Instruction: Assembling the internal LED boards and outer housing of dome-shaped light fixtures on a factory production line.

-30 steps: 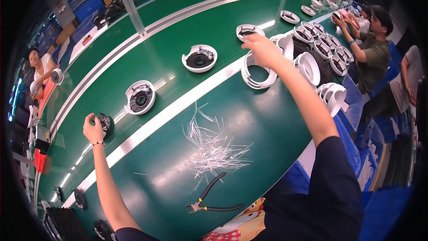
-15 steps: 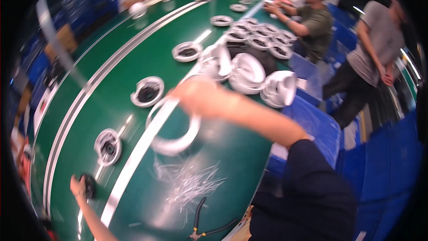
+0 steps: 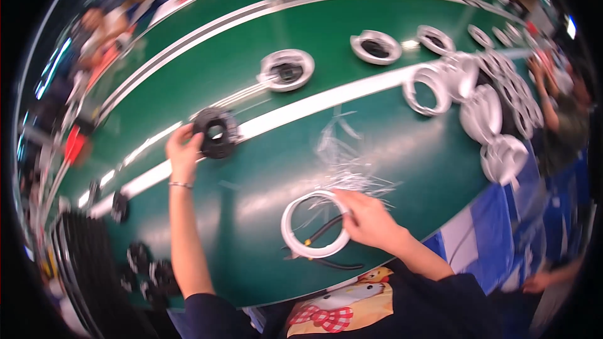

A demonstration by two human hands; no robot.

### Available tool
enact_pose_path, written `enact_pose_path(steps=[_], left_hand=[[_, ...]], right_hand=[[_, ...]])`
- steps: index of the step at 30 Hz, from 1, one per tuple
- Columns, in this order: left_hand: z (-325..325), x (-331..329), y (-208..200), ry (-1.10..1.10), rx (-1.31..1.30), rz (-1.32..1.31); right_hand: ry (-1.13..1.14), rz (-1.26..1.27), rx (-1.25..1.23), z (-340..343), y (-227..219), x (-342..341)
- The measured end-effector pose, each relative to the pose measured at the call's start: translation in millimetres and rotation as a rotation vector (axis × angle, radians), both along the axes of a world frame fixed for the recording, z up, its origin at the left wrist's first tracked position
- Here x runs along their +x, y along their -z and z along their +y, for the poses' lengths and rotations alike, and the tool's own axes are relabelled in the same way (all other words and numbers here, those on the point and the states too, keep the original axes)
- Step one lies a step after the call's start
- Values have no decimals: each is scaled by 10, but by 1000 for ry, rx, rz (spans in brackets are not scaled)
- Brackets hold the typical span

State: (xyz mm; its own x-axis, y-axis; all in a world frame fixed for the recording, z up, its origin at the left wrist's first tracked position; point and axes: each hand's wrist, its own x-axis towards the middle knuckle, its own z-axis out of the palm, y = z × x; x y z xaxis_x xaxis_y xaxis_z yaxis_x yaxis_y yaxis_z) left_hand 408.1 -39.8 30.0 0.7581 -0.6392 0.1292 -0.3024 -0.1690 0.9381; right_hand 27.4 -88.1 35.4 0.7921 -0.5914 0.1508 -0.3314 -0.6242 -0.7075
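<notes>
My left hand grips a black round part with a hole in its middle, holding it up over the white strip that edges the green belt. In my right hand is a plain white ring, pinched at its right side, close in front of my body. A pair of pliers with black handles lies beneath the ring, partly seen through it. Just beyond my right hand a loose heap of thin clear strips is spread on the green table.
White rings with black centres sit along the belt. Stacked white rings stand at the right. At lower left are several small black parts beside a stack of black trays. Other people are at the far right and far left.
The view has swung left. My right hand has brought the white ring from near the white strip to in front of my body. My left hand has raised the black part off the belt.
</notes>
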Motion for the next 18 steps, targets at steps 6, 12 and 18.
enact_pose_path(steps=[6,12,18], left_hand=[[868,-1029,-353,54,-215,332],[1000,-1404,-81,38,-388,511],[1024,-1475,2,67,-464,577]], right_hand=[[-156,111,-204,221,-398,244],[-270,373,-207,317,-263,399],[-251,369,-191,241,-278,459]])
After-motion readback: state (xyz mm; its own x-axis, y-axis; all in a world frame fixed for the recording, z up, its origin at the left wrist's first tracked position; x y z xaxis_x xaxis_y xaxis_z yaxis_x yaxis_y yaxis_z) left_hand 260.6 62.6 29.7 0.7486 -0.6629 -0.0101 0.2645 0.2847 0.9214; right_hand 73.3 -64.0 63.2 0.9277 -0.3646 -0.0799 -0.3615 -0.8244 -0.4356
